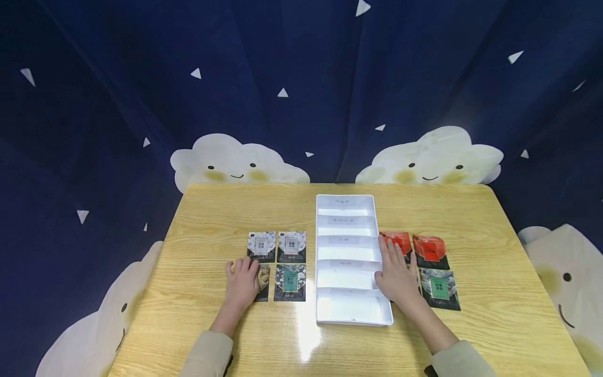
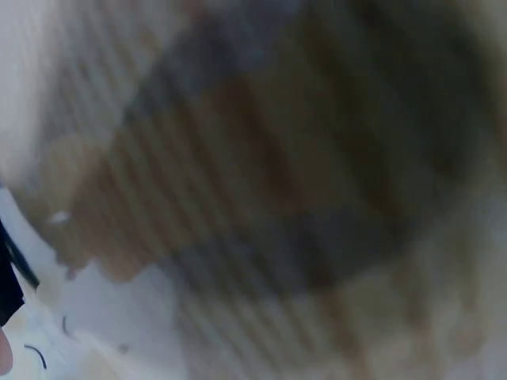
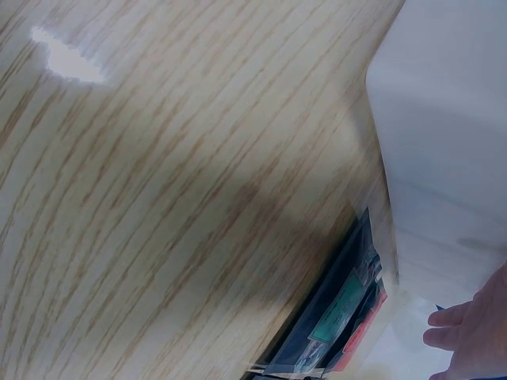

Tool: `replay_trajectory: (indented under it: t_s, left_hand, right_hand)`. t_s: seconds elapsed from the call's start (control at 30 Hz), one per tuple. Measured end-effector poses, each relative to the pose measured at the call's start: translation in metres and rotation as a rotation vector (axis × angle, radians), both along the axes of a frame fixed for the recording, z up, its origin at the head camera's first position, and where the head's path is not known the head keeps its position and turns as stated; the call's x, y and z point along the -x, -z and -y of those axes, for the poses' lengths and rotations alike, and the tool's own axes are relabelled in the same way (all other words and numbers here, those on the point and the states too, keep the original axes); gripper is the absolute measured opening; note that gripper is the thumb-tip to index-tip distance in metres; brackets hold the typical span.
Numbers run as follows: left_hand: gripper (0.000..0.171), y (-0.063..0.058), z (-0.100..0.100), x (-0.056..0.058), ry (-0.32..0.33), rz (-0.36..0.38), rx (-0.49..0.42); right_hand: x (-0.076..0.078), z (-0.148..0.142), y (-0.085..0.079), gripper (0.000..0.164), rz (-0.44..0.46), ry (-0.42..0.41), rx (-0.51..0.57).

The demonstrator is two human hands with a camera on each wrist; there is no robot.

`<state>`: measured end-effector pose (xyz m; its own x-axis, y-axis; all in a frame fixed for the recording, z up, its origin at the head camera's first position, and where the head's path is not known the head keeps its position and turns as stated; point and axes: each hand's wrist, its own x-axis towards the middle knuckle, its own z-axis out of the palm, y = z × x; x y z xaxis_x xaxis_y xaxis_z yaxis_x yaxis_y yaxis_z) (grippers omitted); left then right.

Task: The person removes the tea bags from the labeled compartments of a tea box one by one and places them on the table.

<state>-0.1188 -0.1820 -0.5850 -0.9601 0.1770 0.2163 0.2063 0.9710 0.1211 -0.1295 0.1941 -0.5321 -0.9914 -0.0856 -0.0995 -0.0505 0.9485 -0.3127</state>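
Observation:
My left hand (image 1: pixel 242 283) rests over a flat sachet with a tan picture (image 1: pixel 264 283) and covers its left part; the thumb is hidden. Above lie two grey-and-black sachets (image 1: pixel 261 246), and beside it one with a green label (image 1: pixel 290 281). My right hand (image 1: pixel 398 275) lies with extended fingers at the right wall of a white divided tray (image 1: pixel 387 309). Its fingertips overlap a red-and-black sachet (image 1: pixel 400 242), and the palm hides most of another below. To their right are a second red sachet (image 1: pixel 431 252) and a green-labelled one (image 1: pixel 440 288).
The tray's compartments run in a column on the wooden table (image 1: pixel 212 214), with small printed labels on the dividers. A dark blue curtain (image 1: pixel 320 63) with clouds hangs behind the table's far edge. In the left wrist view most is blurred.

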Motion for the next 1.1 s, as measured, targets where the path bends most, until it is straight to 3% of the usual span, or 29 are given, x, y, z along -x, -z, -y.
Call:
replay_trajectory:
  t_s: [0.5,0.83,1.1]
  left_hand:
    - [0.010,0.024,-0.005,0.000,-0.011,-0.071,0.078]
    - [0.012,0.027,-0.009,0.002,-0.055,-0.169,0.080]
    - [0.020,0.024,-0.010,0.002,-0.083,-0.152,0.064]
  right_hand:
    - [0.000,0.000,0.000,0.081,0.009,0.007,0.013]
    - [0.000,0.001,-0.003,0.080,0.003,0.007,0.026]
    - [0.000,0.001,-0.002,0.080,0.004,0.006,0.024]
